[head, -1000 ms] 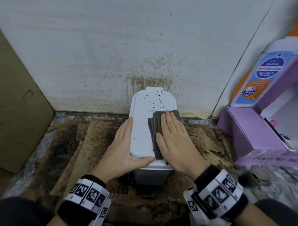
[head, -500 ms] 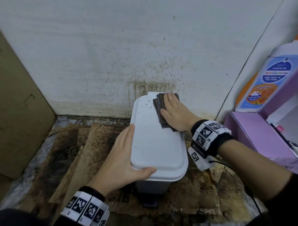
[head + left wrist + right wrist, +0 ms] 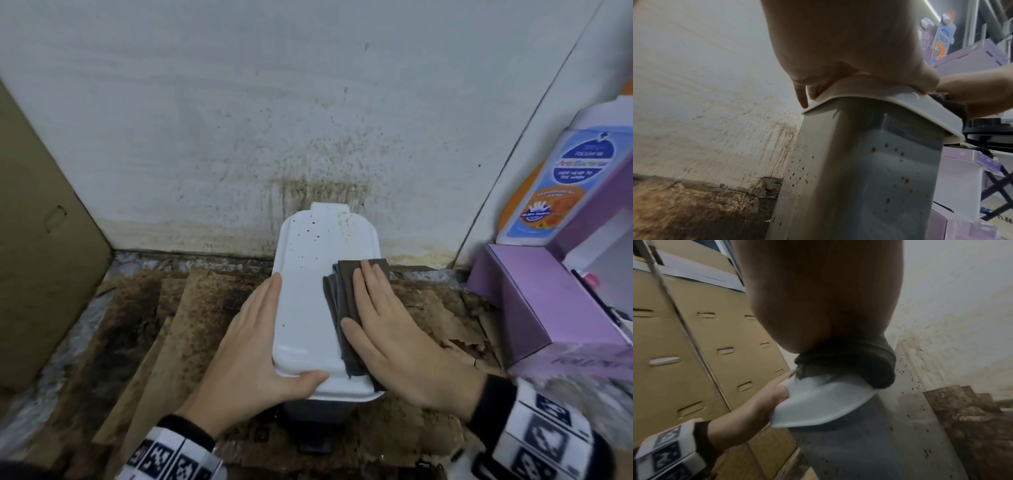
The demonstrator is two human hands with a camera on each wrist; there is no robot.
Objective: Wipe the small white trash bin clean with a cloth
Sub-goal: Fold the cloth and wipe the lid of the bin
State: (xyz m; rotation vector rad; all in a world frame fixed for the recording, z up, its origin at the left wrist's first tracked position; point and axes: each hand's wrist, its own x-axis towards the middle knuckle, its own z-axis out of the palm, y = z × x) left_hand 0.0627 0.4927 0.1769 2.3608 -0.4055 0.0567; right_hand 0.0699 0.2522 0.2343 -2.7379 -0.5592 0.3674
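The small white trash bin stands against the stained wall, its lid speckled with dark spots at the far end. A folded dark grey cloth lies on the lid's right side. My right hand presses flat on the cloth, fingers straight. My left hand lies along the lid's left edge with straight fingers, thumb across the front corner. In the left wrist view the bin's grey body shows many brown specks. The right wrist view shows the cloth bunched under my palm and hanging over the lid's rim.
A cardboard box stands at the left. On the right are a purple box and a large wash bottle. Stained cardboard sheets cover the floor. The bin's pedal sticks out at the front.
My right hand went with the cloth to the lid's far end, then drew back toward me along the right side. Fewer spots show at the far end. My left hand stayed put.
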